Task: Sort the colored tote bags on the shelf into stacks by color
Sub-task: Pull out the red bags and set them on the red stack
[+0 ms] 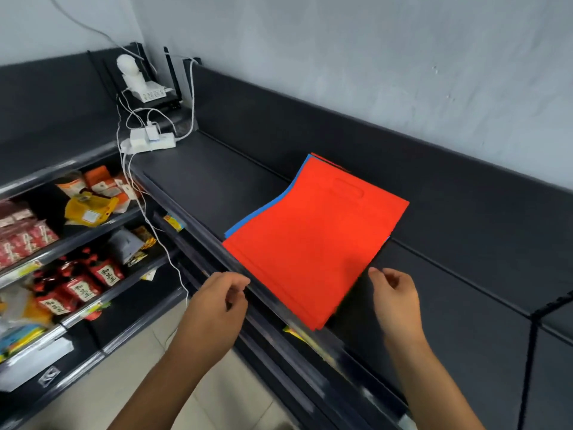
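One pile of flat tote bags lies on the black top shelf (217, 181). A red bag (313, 240) with a cut-out handle covers the top. Under it the edge of a blue bag (263, 209) shows along the left side, and a sliver of another red bag (328, 161) shows at the far end. My left hand (217, 305) hovers at the shelf's front rail, just left of the pile's near corner, fingers loosely curled and holding nothing. Just right of the pile's near edge is my right hand (393, 299), fingers apart and empty.
A white power strip (148, 141) with chargers and trailing cables sits at the shelf's far left, with a router and a white bust (130, 72) behind it. Lower shelves on the left hold packaged snacks (77, 280). A grey wall rises behind the shelf.
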### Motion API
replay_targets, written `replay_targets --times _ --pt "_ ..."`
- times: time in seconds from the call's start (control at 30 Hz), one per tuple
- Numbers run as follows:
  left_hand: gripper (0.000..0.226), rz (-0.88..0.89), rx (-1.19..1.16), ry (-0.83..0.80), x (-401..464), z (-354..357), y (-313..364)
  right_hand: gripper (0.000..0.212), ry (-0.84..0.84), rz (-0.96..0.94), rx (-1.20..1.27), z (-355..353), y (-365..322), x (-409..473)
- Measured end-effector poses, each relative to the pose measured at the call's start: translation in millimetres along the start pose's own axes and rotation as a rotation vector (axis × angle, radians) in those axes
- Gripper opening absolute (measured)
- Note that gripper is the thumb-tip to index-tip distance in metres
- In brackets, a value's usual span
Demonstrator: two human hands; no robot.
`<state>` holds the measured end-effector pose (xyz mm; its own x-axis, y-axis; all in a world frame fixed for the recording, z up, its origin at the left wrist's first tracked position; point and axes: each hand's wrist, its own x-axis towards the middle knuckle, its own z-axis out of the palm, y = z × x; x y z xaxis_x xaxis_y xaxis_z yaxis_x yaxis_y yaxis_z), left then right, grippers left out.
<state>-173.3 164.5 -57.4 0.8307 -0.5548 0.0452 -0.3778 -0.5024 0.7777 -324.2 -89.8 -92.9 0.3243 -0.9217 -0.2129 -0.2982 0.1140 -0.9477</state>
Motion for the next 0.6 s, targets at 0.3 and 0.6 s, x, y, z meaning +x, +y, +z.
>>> replay_targets --times 0.3,0.6 --pt "0.035 0.188 0.093 -0.049 125 8 18 0.055 0.059 0.054 -0.048 19 -26 44" --pt "0.056 0.304 0.304 -0.307 193 33 28 0.056 0.162 0.085 -0.096 27 -29 43"
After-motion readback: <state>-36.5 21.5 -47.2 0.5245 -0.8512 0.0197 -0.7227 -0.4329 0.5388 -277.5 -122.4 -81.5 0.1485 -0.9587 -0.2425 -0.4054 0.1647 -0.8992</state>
